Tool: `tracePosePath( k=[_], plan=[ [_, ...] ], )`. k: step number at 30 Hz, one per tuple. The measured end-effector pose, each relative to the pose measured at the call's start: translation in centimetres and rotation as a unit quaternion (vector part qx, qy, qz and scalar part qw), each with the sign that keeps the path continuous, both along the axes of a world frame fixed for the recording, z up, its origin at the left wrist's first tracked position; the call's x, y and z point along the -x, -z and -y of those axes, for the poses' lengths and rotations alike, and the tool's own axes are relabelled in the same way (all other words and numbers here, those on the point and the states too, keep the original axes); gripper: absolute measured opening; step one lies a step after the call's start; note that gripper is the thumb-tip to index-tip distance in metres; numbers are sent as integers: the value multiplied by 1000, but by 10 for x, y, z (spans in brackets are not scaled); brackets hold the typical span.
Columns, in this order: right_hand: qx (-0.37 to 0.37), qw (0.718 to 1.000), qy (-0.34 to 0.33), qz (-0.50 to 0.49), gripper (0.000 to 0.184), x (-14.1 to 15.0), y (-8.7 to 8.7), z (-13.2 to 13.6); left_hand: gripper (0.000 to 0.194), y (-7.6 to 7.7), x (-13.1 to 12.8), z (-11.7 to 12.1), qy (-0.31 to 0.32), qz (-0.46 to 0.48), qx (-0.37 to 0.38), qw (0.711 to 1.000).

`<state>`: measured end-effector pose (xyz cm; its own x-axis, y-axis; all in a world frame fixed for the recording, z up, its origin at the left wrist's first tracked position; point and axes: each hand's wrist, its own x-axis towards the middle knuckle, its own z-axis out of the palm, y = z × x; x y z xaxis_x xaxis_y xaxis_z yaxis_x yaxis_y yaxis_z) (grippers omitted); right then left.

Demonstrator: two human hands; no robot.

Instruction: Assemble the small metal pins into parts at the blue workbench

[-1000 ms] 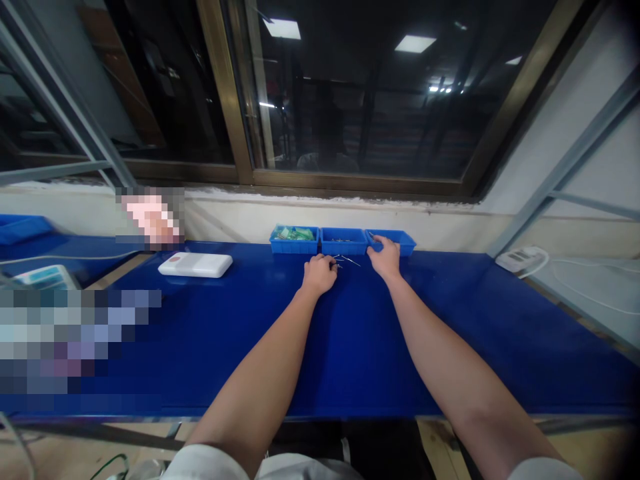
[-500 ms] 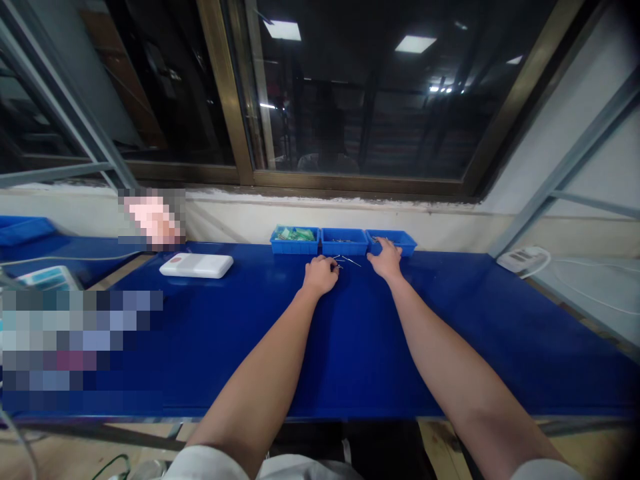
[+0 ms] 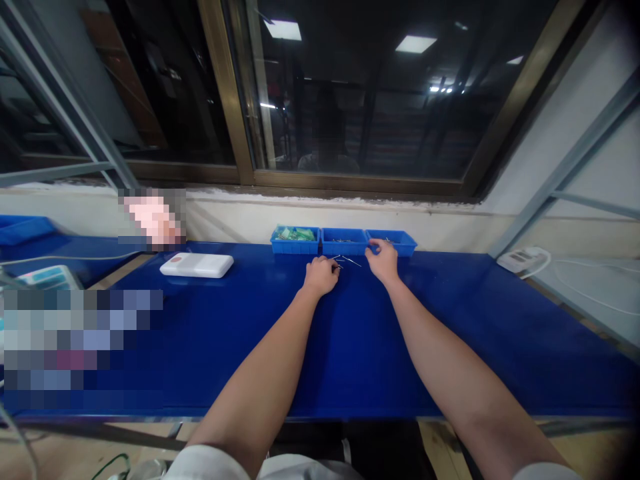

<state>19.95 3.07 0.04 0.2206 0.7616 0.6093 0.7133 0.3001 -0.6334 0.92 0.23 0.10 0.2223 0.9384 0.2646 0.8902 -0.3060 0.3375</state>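
Note:
My left hand rests on the blue tabletop with its fingers curled closed. A small thin metal piece shows at its fingertips; its exact kind is too small to make out. Several slim silvery pieces lie on the table just beyond it. My right hand is at the front edge of the right blue bin, thumb and forefinger bent toward each other; anything between them is too small to see. Small metal parts lie in that bin and in the middle blue bin. The left blue bin holds green-and-clear packets.
A white box-shaped device lies on the table to the left. At the right stands a white power strip with a cable. Metal frame posts slope up on both sides. Behind the bins are a low wall and a window.
My right hand has drawn back slightly from inside the right bin toward its front left, and its fingers have closed together. My left hand has hardly moved.

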Motion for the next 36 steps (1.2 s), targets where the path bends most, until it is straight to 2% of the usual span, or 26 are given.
tracePosePath(
  k=[5, 13, 17, 22, 31, 36],
  plan=[
    [25, 991, -125, -43, 19, 19, -1, 11, 24, -1, 0, 1, 2, -7, -1, 1000],
    [80, 976, -202, 0, 21, 27, 6, 13, 20, 3, 0, -3, 9, -1, -10, 1000],
    [112, 966, -221, 69, 23, 28, 9, 11, 18, 4, 0, -4, 19, 16, -11, 1000],
    [113, 952, -221, 177, 19, 30, 9, 11, 20, 3, 0, -3, 28, 32, -2, 999],
    [125, 948, -222, 193, 14, 29, 9, 11, 19, 7, 0, -7, 62, 64, -16, 996],
    [125, 949, -216, 191, 21, 29, 10, 10, 22, 8, 1, -9, 96, 90, -15, 991]
  ],
)
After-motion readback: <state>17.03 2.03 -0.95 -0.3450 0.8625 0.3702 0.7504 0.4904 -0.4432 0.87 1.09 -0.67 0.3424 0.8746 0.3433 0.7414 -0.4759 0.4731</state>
